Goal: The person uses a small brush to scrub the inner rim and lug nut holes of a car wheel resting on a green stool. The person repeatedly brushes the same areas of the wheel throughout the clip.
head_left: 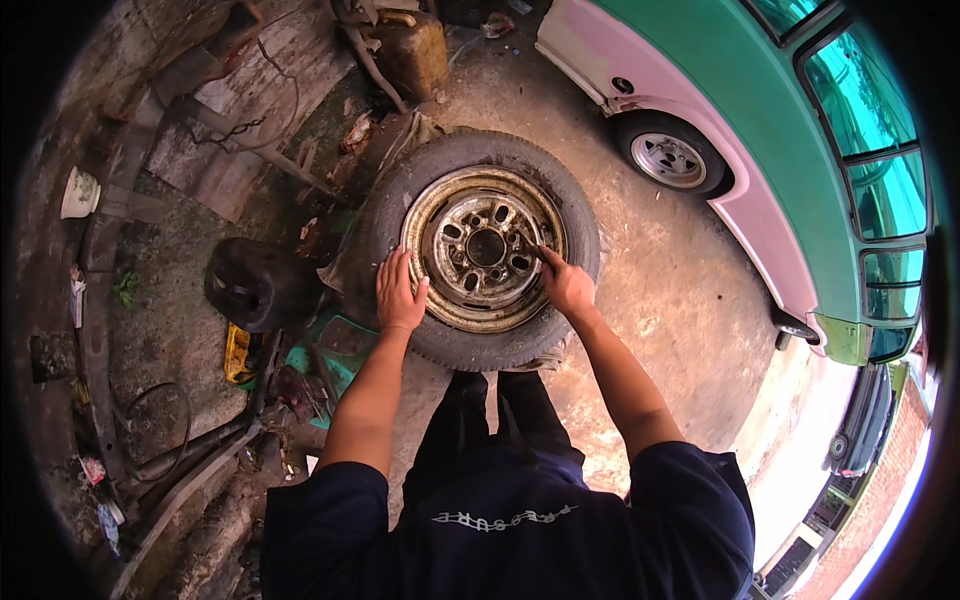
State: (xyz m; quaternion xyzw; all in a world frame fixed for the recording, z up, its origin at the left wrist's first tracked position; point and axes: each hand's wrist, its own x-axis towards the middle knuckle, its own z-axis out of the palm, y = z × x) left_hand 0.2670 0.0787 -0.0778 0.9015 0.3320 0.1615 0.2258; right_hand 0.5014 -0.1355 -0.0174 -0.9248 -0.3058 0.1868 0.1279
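Note:
A black tyre (510, 348) on a rusty, dirt-stained steel wheel rim (455, 307) lies flat in front of my legs, with a round hole at its centre and several slots around it. My left hand (400, 295) rests on the tyre's left sidewall by the rim edge, fingers stretched out flat. My right hand (568, 285) is at the right side of the rim, its fingers curled. A short dark object (535, 250) extends from it over the rim toward the central hole; its kind is too unclear to make out.
A green and pink van (690, 80) stands at the right. On the left are a black rounded tank (252, 284), a green container (340, 350), a yellow object (237, 355) and metal bars (100, 230). A dirty yellow jerrycan (410, 55) stands at the back.

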